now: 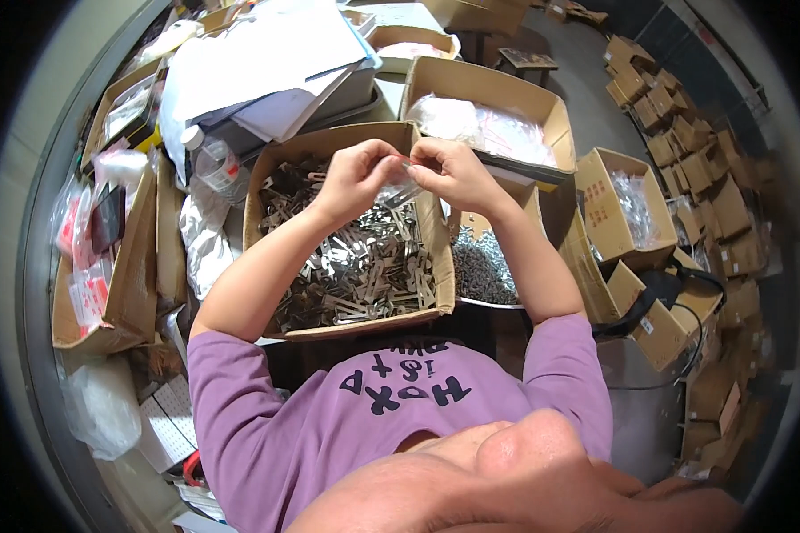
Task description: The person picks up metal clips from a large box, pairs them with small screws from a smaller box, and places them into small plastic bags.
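Note:
My left hand (357, 179) and my right hand (456, 176) meet over the far side of a cardboard box (445, 258). Both are closed, fingertips pinching the top edge of a small clear plastic bag (399, 193). Something metallic shows inside the bag, too small to make out fully. Below my hands, the box is filled with loose flat slotted metal pieces (364, 275). Just right of it, small screws (484, 266), some dark and some silvery, lie heaped in a container beneath my right forearm.
A clear bottle with a white cap (218, 166) stands left of the box, near stacked white papers (258, 67). Beyond my right hand is a carton of clear bags (507, 133). A phone (108, 218) lies on a left carton; many small cartons (684, 151) line the right.

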`<state>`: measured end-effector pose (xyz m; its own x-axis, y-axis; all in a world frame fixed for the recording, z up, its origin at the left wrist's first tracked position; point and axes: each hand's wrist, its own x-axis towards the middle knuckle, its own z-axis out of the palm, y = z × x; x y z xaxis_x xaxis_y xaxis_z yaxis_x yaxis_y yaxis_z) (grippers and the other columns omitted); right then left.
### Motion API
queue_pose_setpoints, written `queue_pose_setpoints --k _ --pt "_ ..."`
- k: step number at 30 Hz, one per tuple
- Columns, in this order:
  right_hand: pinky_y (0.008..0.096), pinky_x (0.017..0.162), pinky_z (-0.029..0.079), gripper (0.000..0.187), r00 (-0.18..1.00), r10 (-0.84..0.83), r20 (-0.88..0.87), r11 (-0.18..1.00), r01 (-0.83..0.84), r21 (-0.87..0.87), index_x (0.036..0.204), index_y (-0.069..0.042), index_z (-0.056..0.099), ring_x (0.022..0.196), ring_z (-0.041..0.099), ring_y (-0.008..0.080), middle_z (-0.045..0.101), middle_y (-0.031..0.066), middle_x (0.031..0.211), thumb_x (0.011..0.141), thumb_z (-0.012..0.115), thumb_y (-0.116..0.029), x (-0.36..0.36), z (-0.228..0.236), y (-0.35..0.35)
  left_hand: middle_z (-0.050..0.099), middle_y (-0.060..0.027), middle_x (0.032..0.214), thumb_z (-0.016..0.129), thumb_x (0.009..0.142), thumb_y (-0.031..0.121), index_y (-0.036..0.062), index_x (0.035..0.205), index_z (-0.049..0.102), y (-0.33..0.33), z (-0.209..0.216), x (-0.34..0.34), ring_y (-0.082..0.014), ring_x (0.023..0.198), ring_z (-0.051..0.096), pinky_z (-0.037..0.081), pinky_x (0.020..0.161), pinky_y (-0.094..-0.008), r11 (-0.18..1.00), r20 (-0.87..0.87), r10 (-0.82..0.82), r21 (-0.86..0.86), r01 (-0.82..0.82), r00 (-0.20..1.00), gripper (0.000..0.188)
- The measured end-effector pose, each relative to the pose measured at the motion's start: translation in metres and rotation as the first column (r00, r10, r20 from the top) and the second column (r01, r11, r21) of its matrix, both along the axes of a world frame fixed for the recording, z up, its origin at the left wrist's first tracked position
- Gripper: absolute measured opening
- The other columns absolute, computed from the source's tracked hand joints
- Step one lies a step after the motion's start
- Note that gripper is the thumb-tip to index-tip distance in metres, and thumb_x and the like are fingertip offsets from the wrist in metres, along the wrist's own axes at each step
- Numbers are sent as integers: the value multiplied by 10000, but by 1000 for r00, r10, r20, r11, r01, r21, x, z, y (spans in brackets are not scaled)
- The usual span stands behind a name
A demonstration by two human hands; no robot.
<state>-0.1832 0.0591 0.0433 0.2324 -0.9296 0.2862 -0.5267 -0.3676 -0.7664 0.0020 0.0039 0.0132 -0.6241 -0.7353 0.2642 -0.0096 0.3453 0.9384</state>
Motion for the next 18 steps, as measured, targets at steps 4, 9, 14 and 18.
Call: queue_pose_setpoints --k 4,9,14,18 --pt "262 560 402 185 1000 -28 14 999 28 16 783 15 547 601 471 112 516 61 649 782 593 -165 -15 5 14 626 -44 815 543 901 137 -22 954 563 -2 7 2 -84 757 580 469 706 -219 995 -110 -17 95 27 994 169" --pt "230 555 361 190 991 -137 7 990 137 25 758 -25 548 637 431 62 489 -24 673 821 619 -190 -48 19 36 614 -55 856 564 891 153 -21 1044 532 0 -1 -1 -105 784 587 479 745 -242 982 -194 -3 186 40 981 235" --pt "207 553 364 149 795 -564 224 763 605 -228 751 -14 571 619 438 54 510 -32 666 830 613 -133 -143 53 81 597 -44 882 592 873 166 8 1151 477 -2 0 2 -103 855 565 461 795 -254 973 -149 -58 215 90 987 340" --pt "204 533 366 167 491 -826 276 379 847 -372 750 -17 581 584 426 55 508 -36 632 837 633 -149 -204 61 102 585 -29 879 592 872 174 19 1164 465 -2 4 -4 -94 845 552 457 782 -245 960 -100 -131 237 152 986 354"
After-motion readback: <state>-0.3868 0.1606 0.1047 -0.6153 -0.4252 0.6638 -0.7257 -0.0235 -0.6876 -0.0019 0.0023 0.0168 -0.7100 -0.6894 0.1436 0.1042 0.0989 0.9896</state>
